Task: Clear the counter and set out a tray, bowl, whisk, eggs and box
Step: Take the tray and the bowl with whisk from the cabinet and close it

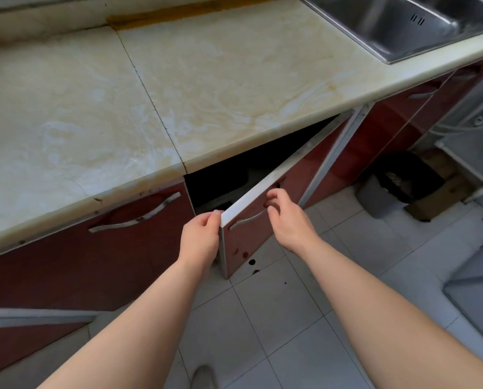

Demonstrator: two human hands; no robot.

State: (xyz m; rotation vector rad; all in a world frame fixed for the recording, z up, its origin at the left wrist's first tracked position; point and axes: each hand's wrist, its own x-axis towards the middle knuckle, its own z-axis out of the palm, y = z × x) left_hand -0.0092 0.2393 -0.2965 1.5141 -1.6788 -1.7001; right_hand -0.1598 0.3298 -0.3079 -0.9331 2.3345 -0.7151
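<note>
Two hands pull open a red cupboard door under the counter.

The cupboard door [251, 242] is part way open. Its hinge side is on the right, and its free edge points out toward the person. Its white top edge runs in a long line from the near left corner up and back to the right. The left hand [199, 240] pinches that near top corner between thumb and curled fingers. The right hand [288, 217] has its fingers curled round the right end of the metal handle [245, 220], which lies sideways along the door just under the top edge. The pale counter [150, 94] stretches across above the door, with a steel sink [403, 26] set in its far right end. It is too dark inside the cupboard to tell what is in there. A dark bin [397, 183] stands on the white tiled floor [276, 318] to the right.
</note>
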